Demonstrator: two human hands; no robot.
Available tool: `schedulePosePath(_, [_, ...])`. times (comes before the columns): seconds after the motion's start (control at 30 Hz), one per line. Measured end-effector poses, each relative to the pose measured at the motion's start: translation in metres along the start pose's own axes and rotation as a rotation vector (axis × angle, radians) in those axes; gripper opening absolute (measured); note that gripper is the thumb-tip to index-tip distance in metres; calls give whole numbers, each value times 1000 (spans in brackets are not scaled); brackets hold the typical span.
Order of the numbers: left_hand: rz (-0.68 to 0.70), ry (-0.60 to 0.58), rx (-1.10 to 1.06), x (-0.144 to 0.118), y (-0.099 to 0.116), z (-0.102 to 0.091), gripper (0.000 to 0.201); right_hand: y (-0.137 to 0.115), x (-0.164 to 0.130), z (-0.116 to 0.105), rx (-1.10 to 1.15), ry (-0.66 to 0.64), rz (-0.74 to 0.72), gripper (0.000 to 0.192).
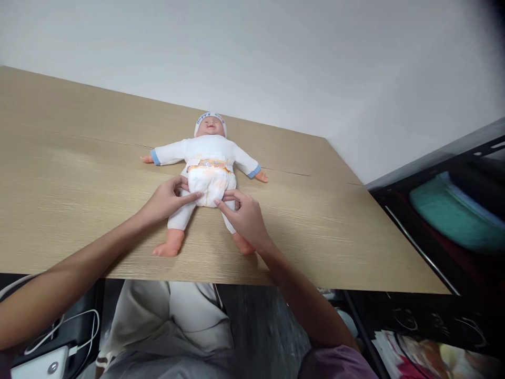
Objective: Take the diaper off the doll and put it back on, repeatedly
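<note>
On doll's (208,158) hat (210,117), unreadable blue lettering.

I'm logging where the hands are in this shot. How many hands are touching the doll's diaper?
2. The left hand presses the diaper at its lower left edge; the right hand pinches its lower right edge, covering part of the doll leg.

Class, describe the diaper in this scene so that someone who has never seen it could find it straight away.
Start at the wooden table and find the baby doll lying on its back in the middle. The diaper wraps its hips, with the left hand and right hand touching its lower edge. Its orange-printed waistband sets it apart from the doll's plain white suit.
</note>
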State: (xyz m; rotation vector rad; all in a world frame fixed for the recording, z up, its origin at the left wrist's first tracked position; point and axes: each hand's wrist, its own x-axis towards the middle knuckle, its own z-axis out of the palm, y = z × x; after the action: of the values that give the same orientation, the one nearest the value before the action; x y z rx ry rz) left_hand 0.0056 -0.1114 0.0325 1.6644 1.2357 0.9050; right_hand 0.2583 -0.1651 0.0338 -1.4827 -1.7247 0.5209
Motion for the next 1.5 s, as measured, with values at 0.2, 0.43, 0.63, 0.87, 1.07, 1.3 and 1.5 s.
schedulePosePath(0.2, [-24,-50,-39,3,-3,-4,55,2,1,2,0,-21,-11,21])
schedulePosePath(0.43, [-81,-107,-139,5,-1,-8,55,9,5,9,20,-22,-34,24])
schedulePosePath(0.63, [-259,-160,-513,6,2,-7,65,13,6,9,159,-34,75,32])
schedulePosePath(0.87, [-203,-30,-292,2,-6,-9,71,9,4,7,156,-52,52,31])
schedulePosePath(1.07, [-41,-86,4,-3,-2,-15,53,7,2,8,111,-51,4,27])
schedulePosePath(1.3, [-167,-201,-293,0,6,-14,54,6,1,8,93,-36,8,27])
schedulePosePath(1.5, [-262,-169,-568,-3,10,-10,60,2,-7,14,-37,158,-76,22])
